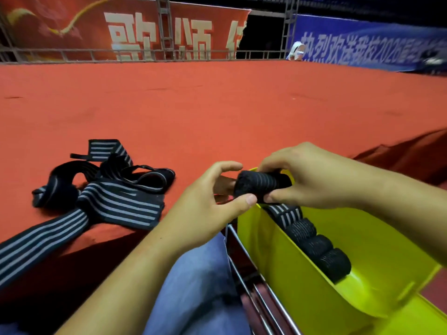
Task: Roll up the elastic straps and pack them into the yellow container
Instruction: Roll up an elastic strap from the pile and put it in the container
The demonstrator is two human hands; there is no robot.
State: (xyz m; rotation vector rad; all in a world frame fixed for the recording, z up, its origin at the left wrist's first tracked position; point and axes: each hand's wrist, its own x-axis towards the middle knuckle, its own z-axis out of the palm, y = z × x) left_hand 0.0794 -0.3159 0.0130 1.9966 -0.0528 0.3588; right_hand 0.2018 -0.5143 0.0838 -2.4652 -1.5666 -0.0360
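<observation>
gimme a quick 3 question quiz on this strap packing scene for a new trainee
1. True or false: the left hand and the right hand both hold the rolled strap.
2. Where do the unrolled straps lie? A) hung on the metal railing B) on the red carpet, left of the hands C) on the person's lap
3. Fill in: the packed rolls line up along the yellow container's ___ wall.
Key: 1 true; 2 B; 3 left
</observation>
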